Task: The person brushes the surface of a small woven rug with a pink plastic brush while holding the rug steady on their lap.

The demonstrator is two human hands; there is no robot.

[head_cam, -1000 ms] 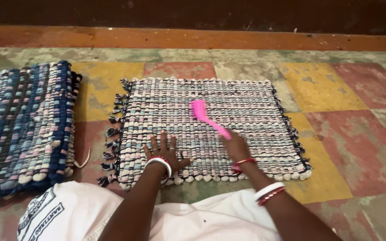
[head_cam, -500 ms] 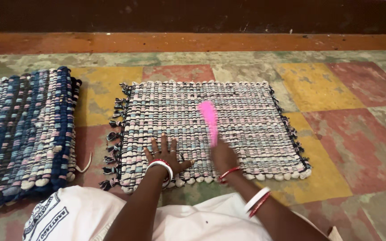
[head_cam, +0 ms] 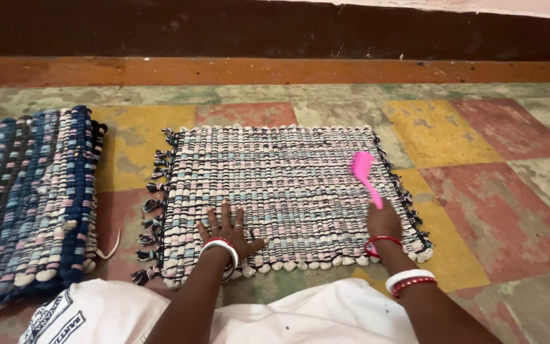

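On the pale woven mat (head_cam: 275, 185), flat open left hand (head_cam: 229, 230); right hand (head_cam: 383, 222), grip closed round pink brush (head_cam: 364, 173).

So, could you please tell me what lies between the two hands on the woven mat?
In the head view, only bare woven mat lies between the flat left hand and the right hand holding the pink brush.

Soft, even indoor light; sharp focus.

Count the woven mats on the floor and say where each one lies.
2. One pale woven mat lies in the middle, under the left hand and the pink brush held by the right hand. One blue mat lies at the left, partly out of frame.
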